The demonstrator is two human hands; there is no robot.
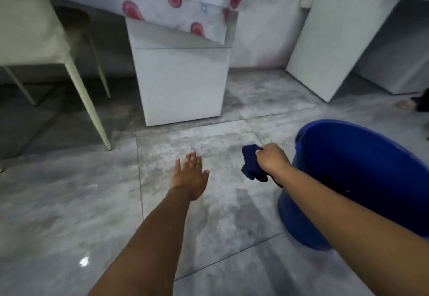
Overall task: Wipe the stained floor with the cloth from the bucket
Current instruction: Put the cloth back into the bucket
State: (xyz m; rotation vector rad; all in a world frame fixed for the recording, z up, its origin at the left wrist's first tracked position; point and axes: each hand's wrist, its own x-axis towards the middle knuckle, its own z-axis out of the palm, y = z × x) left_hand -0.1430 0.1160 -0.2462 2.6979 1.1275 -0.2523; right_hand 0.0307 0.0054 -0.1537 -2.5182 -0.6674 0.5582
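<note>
My right hand [271,158] is closed on a dark blue cloth [250,163], which hangs bunched just left of the blue bucket [362,170]. The bucket stands on the grey tiled floor at the right; my right forearm crosses its rim. My left hand [191,176] is held flat with the fingers spread, palm down, over the floor and holds nothing. A pale, whitish stained patch of floor [197,142] lies just beyond both hands.
A white block-shaped bed leg [183,84] stands ahead, under a flowered bedcover [176,0]. A cream chair [30,24] with thin legs is at the left. A white cabinet [336,40] stands at the back right, with a slipper [405,104] near it.
</note>
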